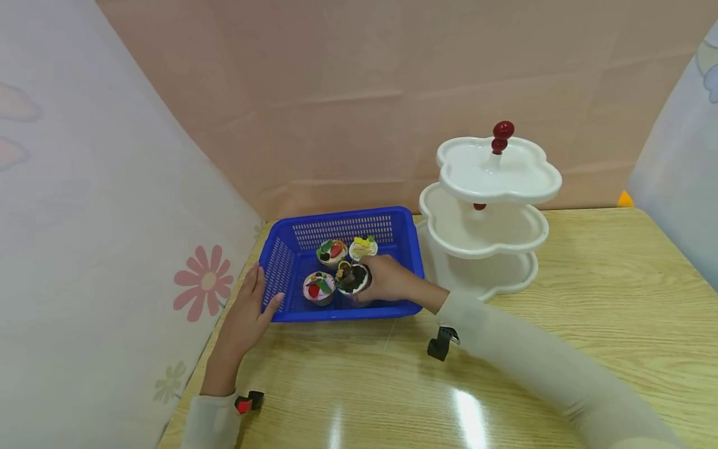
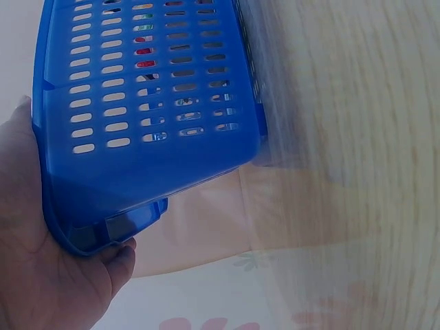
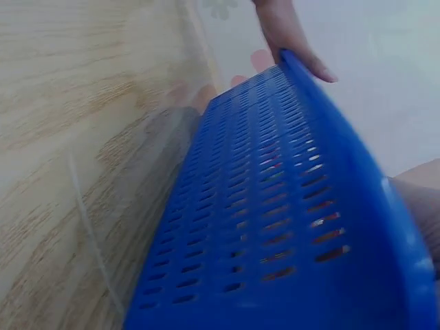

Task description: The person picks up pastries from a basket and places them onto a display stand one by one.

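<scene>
In head cam, gripping dark-topped cup (image 1: pixel 353 279) w/ fingers of R hand (image 1: pixel 387 279), inside blue basket (image 1: pixel 336 315); screened by slotted wall (image 3: pixel 227 206) in R-wrist. Holding near-L corner w/ L hand (image 1: pixel 244 315), curled under rim per L-wrist.

Light wood-grain surface (image 1: pixel 606 268), glossy, rounded back-right corner, white glare (image 1: pixel 470 416) nearest the viewer. Slotted blue basket (image 1: pixel 348 315) sits on it, back left. White three-tier stand (image 1: pixel 496 229) just right of basket. Thin pale line (image 1: pixel 391 333) in front of basket.
</scene>
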The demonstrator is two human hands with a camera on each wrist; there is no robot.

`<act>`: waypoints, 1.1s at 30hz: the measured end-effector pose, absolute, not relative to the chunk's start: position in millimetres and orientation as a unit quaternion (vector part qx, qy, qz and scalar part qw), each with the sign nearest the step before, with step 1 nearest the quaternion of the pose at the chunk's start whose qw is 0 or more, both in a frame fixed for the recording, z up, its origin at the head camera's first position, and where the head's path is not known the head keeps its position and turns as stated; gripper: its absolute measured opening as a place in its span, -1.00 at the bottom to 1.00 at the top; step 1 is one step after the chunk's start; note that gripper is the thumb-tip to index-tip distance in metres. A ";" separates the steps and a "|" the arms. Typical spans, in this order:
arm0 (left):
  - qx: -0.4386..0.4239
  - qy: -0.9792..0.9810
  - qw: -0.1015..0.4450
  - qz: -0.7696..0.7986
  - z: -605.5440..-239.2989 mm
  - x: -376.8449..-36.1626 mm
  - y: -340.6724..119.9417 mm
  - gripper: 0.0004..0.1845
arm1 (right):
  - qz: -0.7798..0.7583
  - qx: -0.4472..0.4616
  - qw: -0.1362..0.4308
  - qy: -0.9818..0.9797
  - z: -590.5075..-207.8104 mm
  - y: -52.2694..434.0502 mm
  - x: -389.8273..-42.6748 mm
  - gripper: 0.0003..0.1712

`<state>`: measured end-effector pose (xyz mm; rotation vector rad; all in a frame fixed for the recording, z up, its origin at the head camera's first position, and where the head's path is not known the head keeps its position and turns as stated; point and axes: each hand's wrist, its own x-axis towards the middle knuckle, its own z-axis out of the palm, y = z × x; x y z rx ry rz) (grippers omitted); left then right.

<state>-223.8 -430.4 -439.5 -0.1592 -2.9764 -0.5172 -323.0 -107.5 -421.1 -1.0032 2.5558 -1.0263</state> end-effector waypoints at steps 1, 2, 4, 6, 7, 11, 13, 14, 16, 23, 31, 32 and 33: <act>-0.053 -0.982 0.059 -0.171 -439.3 -223.9 -430.1 -0.08 | -0.354 -0.338 0.100 0.866 -418.4 -106.0 -322.0 -0.40; -0.053 -0.982 0.059 -0.171 -439.2 -223.8 -430.0 -0.08 | -0.359 -0.337 0.093 0.865 -415.3 -104.3 -321.0 -0.39; -0.052 -0.982 0.060 -0.170 -438.8 -223.5 -430.0 -0.08 | -0.374 -0.333 0.083 0.862 -407.8 -100.1 -318.6 -0.37; -0.051 -0.982 0.060 -0.170 -438.6 -223.2 -429.8 -0.08 | -0.388 -0.326 0.072 0.859 -398.5 -94.7 -315.7 -0.36; -0.051 -0.982 0.060 -0.170 -438.3 -222.9 -429.6 -0.08 | -0.393 -0.322 0.064 0.859 -393.9 -91.5 -314.3 -0.35; -0.051 -0.982 0.059 -0.171 -438.2 -222.1 -429.3 -0.08 | -0.405 -0.308 0.037 0.860 -374.3 -75.9 -308.1 -0.29; -0.050 -0.983 0.059 -0.169 -438.5 -221.3 -429.8 -0.08 | -0.406 -0.303 0.027 0.862 -365.9 -67.6 -305.5 -0.25; -0.049 -0.983 0.058 -0.169 -438.9 -220.8 -430.1 -0.08 | -0.407 -0.303 0.023 0.861 -361.9 -63.3 -304.2 -0.23; -0.049 -0.983 0.059 -0.168 -439.6 -219.8 -430.6 -0.08 | -0.408 -0.303 0.010 0.861 -354.2 -54.7 -301.3 -0.22; -0.053 -0.982 0.063 -0.169 -441.7 -219.2 -431.5 -0.09 | -0.435 -0.281 -0.006 0.855 -327.0 -23.4 -289.9 -0.26; -0.062 -0.979 0.074 -0.180 -440.5 -218.7 -431.0 -0.22 | -0.431 -0.254 -0.035 0.865 -304.3 7.6 -286.5 -0.23; -0.064 -0.978 0.077 -0.182 -440.2 -218.7 -431.0 -0.25 | -0.430 -0.247 -0.038 0.868 -302.5 11.4 -286.6 -0.24; -0.065 -0.978 0.079 -0.183 -439.7 -218.7 -430.6 -0.28 | -0.433 -0.240 -0.040 0.868 -300.8 15.3 -286.4 -0.24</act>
